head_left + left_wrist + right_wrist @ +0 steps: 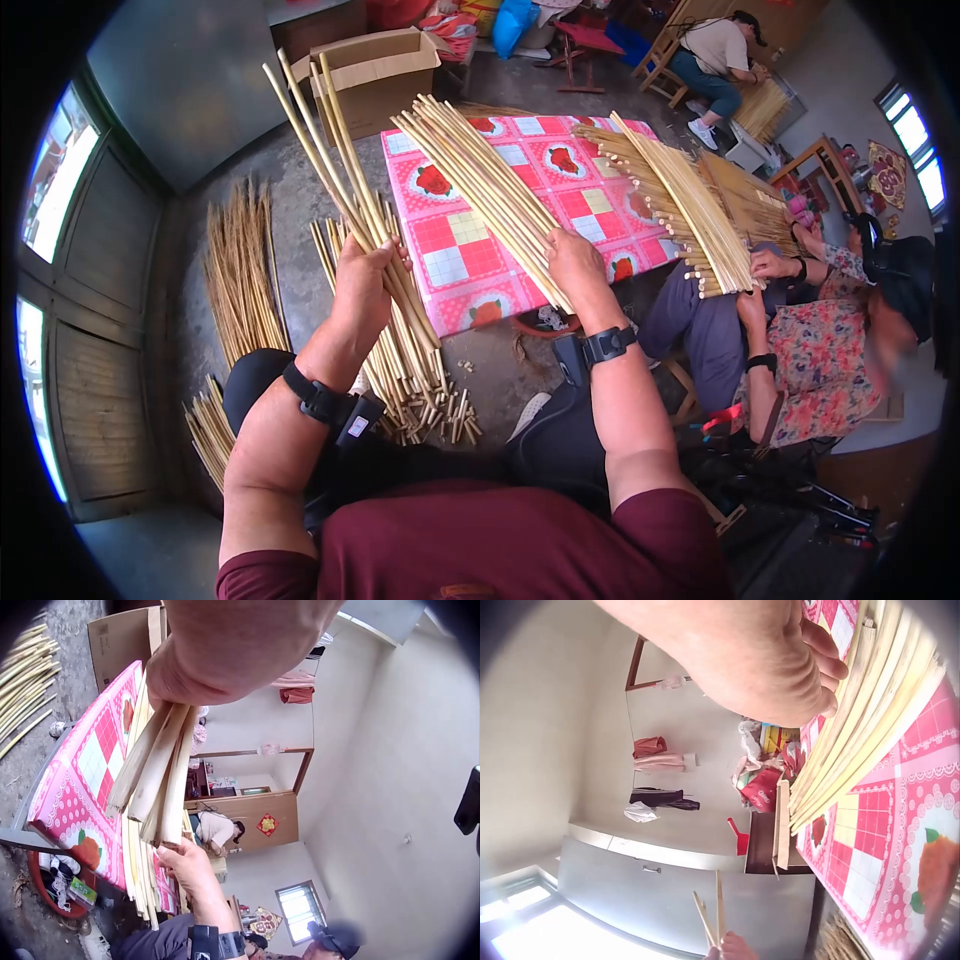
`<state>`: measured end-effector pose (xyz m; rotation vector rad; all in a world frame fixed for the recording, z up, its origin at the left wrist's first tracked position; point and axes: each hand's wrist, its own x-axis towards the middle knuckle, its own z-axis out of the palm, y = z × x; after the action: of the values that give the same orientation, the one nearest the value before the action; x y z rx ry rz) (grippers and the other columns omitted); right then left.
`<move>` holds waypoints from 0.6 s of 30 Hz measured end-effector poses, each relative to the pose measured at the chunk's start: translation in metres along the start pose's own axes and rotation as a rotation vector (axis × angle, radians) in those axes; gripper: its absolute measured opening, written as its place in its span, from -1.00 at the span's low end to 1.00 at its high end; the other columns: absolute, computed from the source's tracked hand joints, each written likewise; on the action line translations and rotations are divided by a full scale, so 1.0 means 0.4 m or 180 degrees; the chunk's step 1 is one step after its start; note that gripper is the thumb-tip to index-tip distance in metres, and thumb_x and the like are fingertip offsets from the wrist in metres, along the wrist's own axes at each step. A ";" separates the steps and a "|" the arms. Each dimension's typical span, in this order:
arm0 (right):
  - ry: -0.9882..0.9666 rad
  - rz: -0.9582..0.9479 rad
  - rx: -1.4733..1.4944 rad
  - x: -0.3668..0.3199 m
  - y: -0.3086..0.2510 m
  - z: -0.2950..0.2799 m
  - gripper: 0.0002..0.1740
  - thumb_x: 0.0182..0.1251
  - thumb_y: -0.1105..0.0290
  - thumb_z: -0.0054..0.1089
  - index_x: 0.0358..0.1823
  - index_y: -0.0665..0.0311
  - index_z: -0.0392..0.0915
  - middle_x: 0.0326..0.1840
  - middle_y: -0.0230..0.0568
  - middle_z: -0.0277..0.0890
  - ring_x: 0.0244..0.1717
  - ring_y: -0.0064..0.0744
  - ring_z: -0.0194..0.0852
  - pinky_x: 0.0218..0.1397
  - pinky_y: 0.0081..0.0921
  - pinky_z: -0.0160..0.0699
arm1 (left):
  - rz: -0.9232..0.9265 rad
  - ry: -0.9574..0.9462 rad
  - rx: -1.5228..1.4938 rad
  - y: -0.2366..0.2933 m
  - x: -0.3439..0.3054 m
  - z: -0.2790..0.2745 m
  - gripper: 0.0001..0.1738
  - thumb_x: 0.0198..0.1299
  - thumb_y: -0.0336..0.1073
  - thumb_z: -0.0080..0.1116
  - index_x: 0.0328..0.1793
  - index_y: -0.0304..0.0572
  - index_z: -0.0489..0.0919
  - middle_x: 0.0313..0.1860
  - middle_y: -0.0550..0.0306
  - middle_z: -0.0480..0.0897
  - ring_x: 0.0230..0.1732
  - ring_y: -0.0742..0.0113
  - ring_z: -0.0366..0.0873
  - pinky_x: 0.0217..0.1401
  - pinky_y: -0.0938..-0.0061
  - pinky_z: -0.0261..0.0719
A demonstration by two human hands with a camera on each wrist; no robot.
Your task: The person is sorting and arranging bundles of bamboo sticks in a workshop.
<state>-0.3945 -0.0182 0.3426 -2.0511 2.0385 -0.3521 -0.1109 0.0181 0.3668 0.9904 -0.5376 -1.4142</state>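
My left hand (pixel 362 285) grips a few long pale plant stalks (pixel 335 170), which slant up and away; their cut ends (pixel 154 810) stick out below the hand in the left wrist view. My right hand (pixel 577 265) is at the near right side of a loose bundle of similar peeled stalks (pixel 480 190), lying across the table. In the right wrist view its loosely bent fingers (pixel 826 671) rest right at the edge of this bundle. Below my left hand, more stalks (pixel 395 350) lean by the table's left side.
A pink patterned cloth covers the table (pixel 450 270). Brushy stalks (pixel 240 270) lie on the floor at left, and short cut pieces (pixel 450 415) near my feet. A cardboard box (pixel 385 75) stands behind. At right a seated person (pixel 820 340) handles another bundle (pixel 690 205).
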 end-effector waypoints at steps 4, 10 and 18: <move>-0.0153 0.0356 -0.0432 0.014 0.003 0.013 -0.75 0.25 0.46 -0.10 -0.13 0.35 0.53 -0.02 0.17 0.51 0.05 0.12 0.49 0.08 -0.09 0.49 | -0.0142 -0.0123 0.0009 -0.011 0.008 -0.016 -0.68 0.20 -0.65 -0.13 0.08 -0.25 0.28 -0.22 0.03 0.48 -0.32 0.34 0.50 -0.28 0.45 0.60; -0.0230 0.0456 -0.0563 0.022 -0.006 0.046 -0.74 0.26 0.48 -0.12 -0.11 0.35 0.53 -0.06 0.15 0.55 0.02 0.09 0.53 0.06 -0.13 0.52 | -0.0260 -0.0117 -0.0050 -0.010 0.002 -0.002 -0.70 0.21 -0.62 -0.08 0.05 -0.25 0.33 -0.27 0.08 0.49 -0.34 0.33 0.52 -0.30 0.42 0.63; -0.0348 0.0120 -0.0534 0.004 -0.026 0.056 -0.74 0.24 0.47 -0.12 -0.12 0.35 0.52 -0.13 0.18 0.56 -0.05 0.13 0.55 0.03 -0.09 0.51 | -0.0410 -0.0179 0.0078 -0.012 -0.005 0.004 -0.70 0.20 -0.60 -0.07 0.05 -0.23 0.33 -0.28 0.08 0.48 -0.32 0.31 0.51 -0.26 0.39 0.60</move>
<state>-0.3775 -0.0198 0.3249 -2.0720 2.1007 -0.0619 -0.1150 0.0202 0.3642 1.0221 -0.5415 -1.5573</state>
